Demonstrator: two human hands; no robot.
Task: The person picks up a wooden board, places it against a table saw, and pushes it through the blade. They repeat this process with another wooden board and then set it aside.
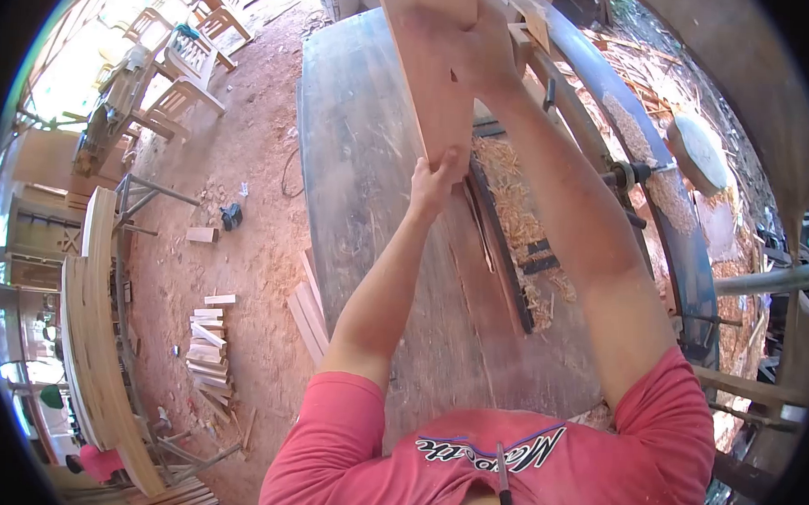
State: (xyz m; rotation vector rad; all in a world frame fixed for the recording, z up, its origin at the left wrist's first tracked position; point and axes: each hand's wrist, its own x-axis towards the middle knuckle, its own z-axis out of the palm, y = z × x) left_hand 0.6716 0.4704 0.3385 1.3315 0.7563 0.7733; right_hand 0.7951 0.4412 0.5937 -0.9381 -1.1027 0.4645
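Note:
A flat wooden board [425,82] is held up over the worn workbench [354,169], its far end cut off by the top of the view. My left hand [435,180] grips the board's near end, thumb on the upper face and fingers mostly hidden beneath. Farther along, my right hand [492,58] is closed round the board's right edge. Below the board runs a long dark slot with metal edges [504,257], where curled wood shavings [508,189] lie. Whether the board touches the bench cannot be made out.
To the right stand a wooden rail [564,106] and a dark shaft fitting [626,175]. Long planks [103,330] are stacked at left. Short wood pieces [206,348] lie on the dusty floor, with wooden chairs [192,63] behind.

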